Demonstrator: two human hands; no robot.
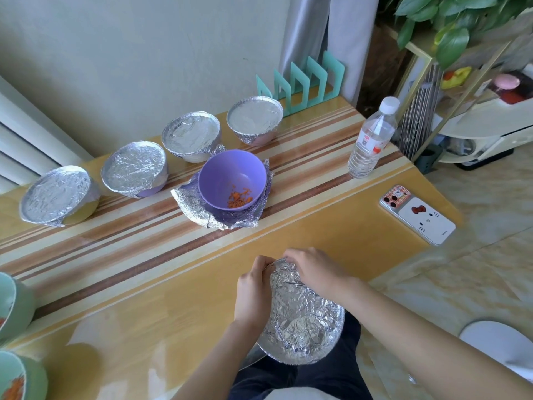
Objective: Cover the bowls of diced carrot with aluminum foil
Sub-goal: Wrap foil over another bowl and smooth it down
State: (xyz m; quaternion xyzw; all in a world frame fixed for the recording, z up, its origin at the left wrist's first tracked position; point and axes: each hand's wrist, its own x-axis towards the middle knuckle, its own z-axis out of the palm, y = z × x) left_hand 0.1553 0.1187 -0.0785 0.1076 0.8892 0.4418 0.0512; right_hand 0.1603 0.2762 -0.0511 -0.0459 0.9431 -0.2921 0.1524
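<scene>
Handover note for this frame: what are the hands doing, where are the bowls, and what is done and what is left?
Left hand and right hand: both pinch the far rim of a crumpled, bowl-shaped foil piece at the table's near edge. I cannot tell whether a bowl is under it.
Done: four covered bowls stand in a row at the back.
Left: the purple bowl with carrot is open and stands on a foil sheet. Two green bowls at the left edge look uncovered.
</scene>
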